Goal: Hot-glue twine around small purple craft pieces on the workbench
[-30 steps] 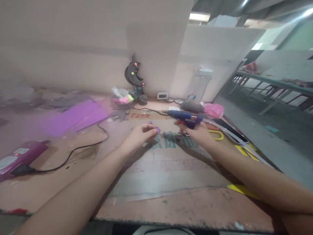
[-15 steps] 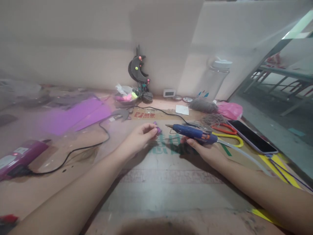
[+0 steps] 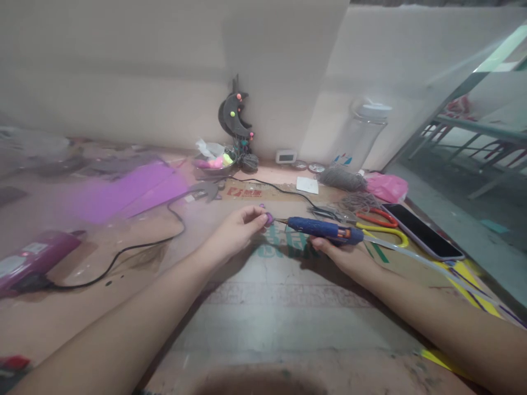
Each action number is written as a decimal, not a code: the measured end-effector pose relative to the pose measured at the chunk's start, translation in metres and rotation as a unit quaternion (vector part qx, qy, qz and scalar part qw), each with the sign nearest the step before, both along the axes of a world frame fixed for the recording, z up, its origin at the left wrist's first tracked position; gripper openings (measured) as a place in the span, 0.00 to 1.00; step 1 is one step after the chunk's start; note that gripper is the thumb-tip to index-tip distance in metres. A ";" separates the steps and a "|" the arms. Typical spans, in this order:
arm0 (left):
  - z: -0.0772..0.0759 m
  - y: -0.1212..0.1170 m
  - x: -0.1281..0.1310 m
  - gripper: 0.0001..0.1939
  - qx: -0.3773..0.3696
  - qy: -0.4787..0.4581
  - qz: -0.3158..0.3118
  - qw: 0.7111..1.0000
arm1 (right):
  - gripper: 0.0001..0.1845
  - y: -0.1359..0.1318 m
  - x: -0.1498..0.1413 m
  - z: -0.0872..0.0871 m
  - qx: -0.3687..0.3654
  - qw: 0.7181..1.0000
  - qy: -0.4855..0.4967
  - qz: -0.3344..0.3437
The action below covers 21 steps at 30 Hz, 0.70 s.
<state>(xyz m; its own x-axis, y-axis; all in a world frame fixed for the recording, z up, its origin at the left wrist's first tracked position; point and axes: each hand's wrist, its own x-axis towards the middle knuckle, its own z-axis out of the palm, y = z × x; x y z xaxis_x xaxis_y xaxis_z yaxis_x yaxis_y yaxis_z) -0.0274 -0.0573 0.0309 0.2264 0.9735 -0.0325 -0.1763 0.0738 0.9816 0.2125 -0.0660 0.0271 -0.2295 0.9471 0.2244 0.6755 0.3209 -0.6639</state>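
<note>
Between thumb and fingers, my left hand (image 3: 244, 226) pinches a small purple piece (image 3: 269, 219), too small to make out fully. My right hand (image 3: 335, 249) is wrapped round the grip of a blue glue gun (image 3: 315, 226). The gun's metal nozzle points left, at or very near the purple piece; whether they touch I cannot tell. A clear glue stick (image 3: 407, 251) runs out of its back end. Below both hands lies a cardboard sheet (image 3: 288, 307) with green and red print.
Scissors with yellow and red handles (image 3: 385, 233) and a phone (image 3: 424, 230) lie to the right. A purple power strip (image 3: 37, 260) with a black cord is at left, near purple sheets (image 3: 135, 189). A bottle (image 3: 362, 137), grey yarn (image 3: 341, 178) and a crescent ornament (image 3: 234, 115) stand behind.
My right hand has brought the glue gun slightly left and down, so its nozzle now meets or nearly meets the purple piece. My left hand has stayed almost in place.
</note>
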 end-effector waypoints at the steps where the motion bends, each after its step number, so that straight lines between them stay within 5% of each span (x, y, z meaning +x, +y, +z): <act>1: 0.000 0.000 0.000 0.08 0.004 0.004 -0.001 1.000 | 0.14 0.000 0.000 0.000 0.002 1.000 0.002 -0.003; 21: -0.001 0.002 0.001 0.09 0.007 0.023 -0.002 1.000 | 0.16 0.002 0.002 -0.005 -0.009 1.000 0.005 -0.017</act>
